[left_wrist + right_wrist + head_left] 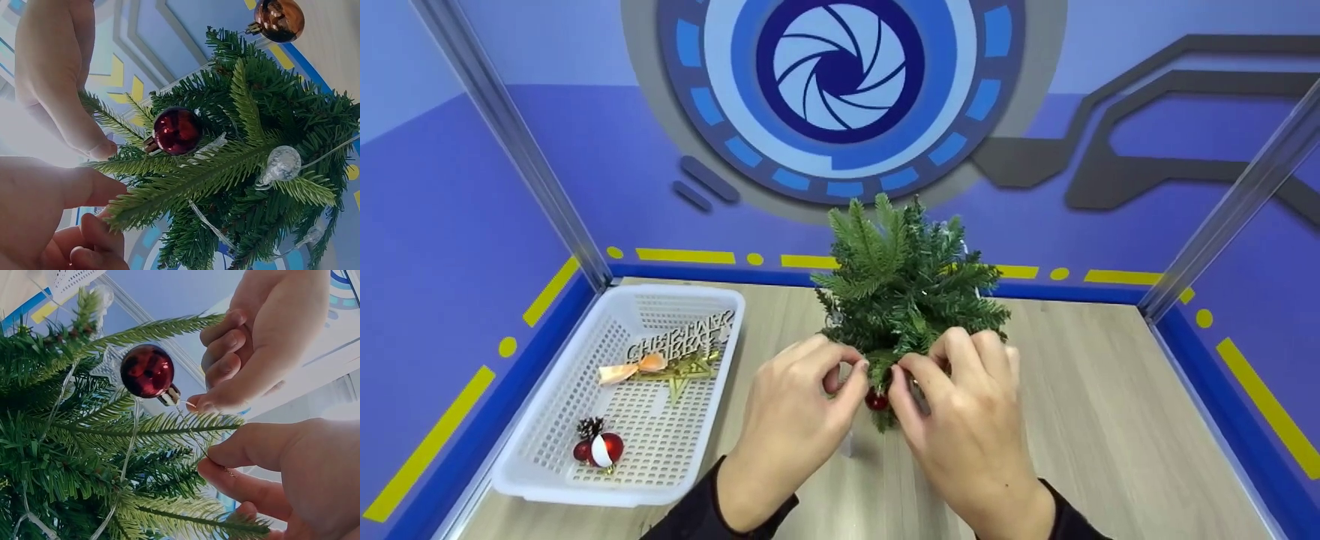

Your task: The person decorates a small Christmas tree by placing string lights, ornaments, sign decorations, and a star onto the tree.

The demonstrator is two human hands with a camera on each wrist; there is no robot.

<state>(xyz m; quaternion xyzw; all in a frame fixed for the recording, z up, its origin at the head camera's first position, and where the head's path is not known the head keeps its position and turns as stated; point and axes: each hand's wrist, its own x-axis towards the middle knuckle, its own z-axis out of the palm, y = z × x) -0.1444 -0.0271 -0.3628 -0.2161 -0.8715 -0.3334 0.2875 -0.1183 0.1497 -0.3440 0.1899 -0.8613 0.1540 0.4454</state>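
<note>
A small dark red bauble (876, 399) with a metal cap hangs at the front of a little artificial Christmas tree (911, 277). My left hand (802, 401) and right hand (971, 409) meet at a front branch, just above it. In the right wrist view, a thin gold thread (191, 431) runs from the bauble's cap to my right hand, pinched between thumb and forefinger. My left thumb and forefinger pinch another short stretch of that thread beside the branch tip. A copper bauble (279, 20) and clear bulb lights (283, 163) hang elsewhere on the tree.
A white perforated basket (706, 450) stands on the left of the wooden table. Inside lie lettered Christmas signs (679, 339), a peach bow (634, 367), gold stars (679, 379), a pine cone (590, 427) and red-and-white baubles (606, 449). Printed panels enclose the table.
</note>
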